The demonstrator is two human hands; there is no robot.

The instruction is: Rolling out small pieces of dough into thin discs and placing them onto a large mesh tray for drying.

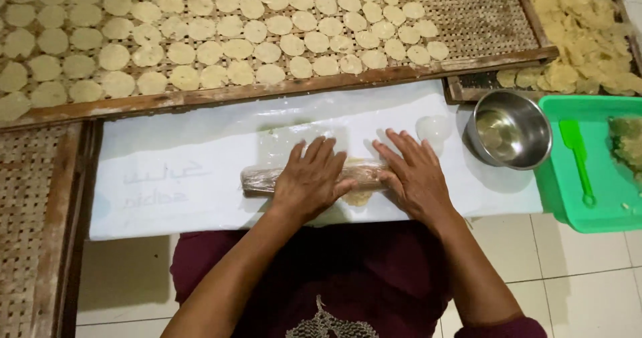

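While our left hand [309, 181] and right hand [413, 174] lie flat, fingers spread, on the rolling pin [257, 178], we press dough [359, 196] thin under clear plastic [281, 141] mid-sheet.

A woven tray [468, 17] with a wooden frame lies along the top, covered in rows of pale flat dough rounds [221, 24]. To its right, a second tray [468, 87] holds a loose heap of yellowish chips [582, 37]. A steel bowl [509, 129] stands beside a green plastic tub [568, 197] with a green spatula [576, 157] in it. Another woven tray [33, 231] sits at the left on the tiled floor [575, 271]
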